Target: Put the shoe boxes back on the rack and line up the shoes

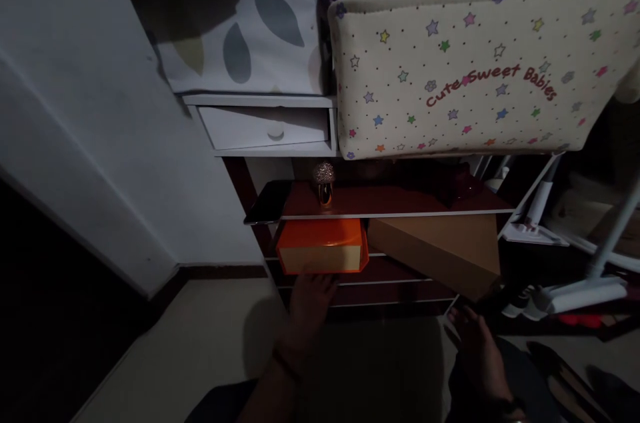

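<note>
In the head view, an orange box [323, 231] with a pale front lies on a shelf and sticks out past its edge. My left hand [309, 300] is at the lower front edge of this box, fingers stretched out and apart; in the dim light I cannot tell whether they touch it. To the right, a brown cardboard box [440, 246] sits at an angle in the same shelf gap, its near corner jutting out. My right hand [477, 346] is below that corner, fingers loosely spread, holding nothing.
A dark red shelf [380, 201] above the boxes bears a glittery round-topped object [325, 176] and a dark flat object [270, 202]. Higher up are a white drawer [250, 126], a leaf-patterned box [270, 30] and a star-patterned fabric basket [400, 100]. Shoes [523, 303] lie at the right.
</note>
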Demonstrator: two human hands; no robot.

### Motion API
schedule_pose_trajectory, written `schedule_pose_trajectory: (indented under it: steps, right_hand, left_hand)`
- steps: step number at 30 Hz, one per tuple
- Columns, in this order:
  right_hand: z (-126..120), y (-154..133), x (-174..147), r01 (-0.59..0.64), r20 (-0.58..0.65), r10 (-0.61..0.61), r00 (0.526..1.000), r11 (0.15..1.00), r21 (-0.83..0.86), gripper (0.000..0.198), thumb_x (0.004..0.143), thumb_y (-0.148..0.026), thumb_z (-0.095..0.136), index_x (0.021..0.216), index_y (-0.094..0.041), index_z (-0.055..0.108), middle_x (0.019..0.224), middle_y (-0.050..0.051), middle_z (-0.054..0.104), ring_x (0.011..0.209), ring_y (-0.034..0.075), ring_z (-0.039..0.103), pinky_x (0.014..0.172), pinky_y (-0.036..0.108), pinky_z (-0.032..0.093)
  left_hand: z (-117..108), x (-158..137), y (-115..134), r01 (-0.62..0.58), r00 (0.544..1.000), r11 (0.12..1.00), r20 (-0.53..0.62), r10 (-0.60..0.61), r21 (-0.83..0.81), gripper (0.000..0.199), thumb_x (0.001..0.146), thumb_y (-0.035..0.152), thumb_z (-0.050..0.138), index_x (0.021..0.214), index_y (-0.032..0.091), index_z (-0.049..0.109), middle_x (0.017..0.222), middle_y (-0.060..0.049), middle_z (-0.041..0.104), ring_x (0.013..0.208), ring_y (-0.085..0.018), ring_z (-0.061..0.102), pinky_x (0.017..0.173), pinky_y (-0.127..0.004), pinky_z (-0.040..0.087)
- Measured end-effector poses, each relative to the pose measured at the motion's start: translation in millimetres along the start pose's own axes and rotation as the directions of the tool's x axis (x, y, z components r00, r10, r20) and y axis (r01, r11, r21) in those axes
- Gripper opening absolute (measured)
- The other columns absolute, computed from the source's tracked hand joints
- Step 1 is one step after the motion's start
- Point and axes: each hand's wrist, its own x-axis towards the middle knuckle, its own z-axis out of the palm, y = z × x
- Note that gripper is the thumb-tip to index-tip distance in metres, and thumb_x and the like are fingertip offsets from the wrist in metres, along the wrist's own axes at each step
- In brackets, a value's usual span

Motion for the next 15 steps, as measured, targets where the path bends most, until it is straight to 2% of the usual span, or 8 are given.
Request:
schedule_pose_trajectory:
  steps: [2, 6, 11, 15]
  right_hand:
    - [6, 11, -7, -0.077, 0.005, 0.077, 0.997, 0.997, 0.009, 0.063, 0.079, -0.073, 0.075, 0.122, -0.027, 0.069, 0.124, 0.006, 0.074, 0.124, 0.029, 0.066, 0.110, 0.050, 0.051]
    - [14, 19, -16, -0.175, 0.000, 0.175, 0.985, 0.984, 0.031, 0.072, 0.070, -0.070, 0.084, 0.124, -0.026, 0.067, 0.119, 0.006, 0.076, 0.116, 0.029, 0.070, 0.105, 0.046, 0.054]
    - [16, 31, -22, -0.213, 0.030, 0.216, 0.976, 0.973, -0.090, 0.070, 0.058, -0.070, 0.088, 0.106, -0.023, 0.071, 0.102, 0.009, 0.077, 0.101, 0.033, 0.074, 0.093, 0.048, 0.059]
    - [14, 45, -16, -0.230, 0.061, 0.238, 0.969, 0.966, -0.119, 0.072, 0.055, -0.070, 0.089, 0.105, -0.020, 0.073, 0.094, 0.010, 0.076, 0.090, 0.033, 0.074, 0.083, 0.048, 0.059]
  left_hand:
    - [6, -3, 7, 0.019, 0.999, 0.996, -0.031, -0.021, -0.082, 0.027, 0.100, 0.043, 0.049, 0.114, 0.022, 0.060, 0.112, -0.012, 0.065, 0.102, -0.022, 0.070, 0.104, -0.046, 0.056]
    - [1, -6, 28, 0.005, 0.999, 0.999, -0.054, -0.007, -0.037, 0.041, 0.103, 0.053, 0.044, 0.118, 0.019, 0.060, 0.114, -0.014, 0.066, 0.103, -0.023, 0.070, 0.105, -0.045, 0.054]
    - [-19, -6, 45, -0.017, 0.998, 1.000, -0.068, 0.017, 0.006, 0.038, 0.102, 0.054, 0.047, 0.109, 0.020, 0.062, 0.107, -0.013, 0.068, 0.095, -0.023, 0.072, 0.089, -0.041, 0.058]
    - [-26, -1, 60, -0.069, 0.991, 0.998, -0.115, 0.069, 0.003, 0.045, 0.102, 0.061, 0.044, 0.100, 0.019, 0.061, 0.099, -0.013, 0.067, 0.088, -0.024, 0.071, 0.078, -0.039, 0.058]
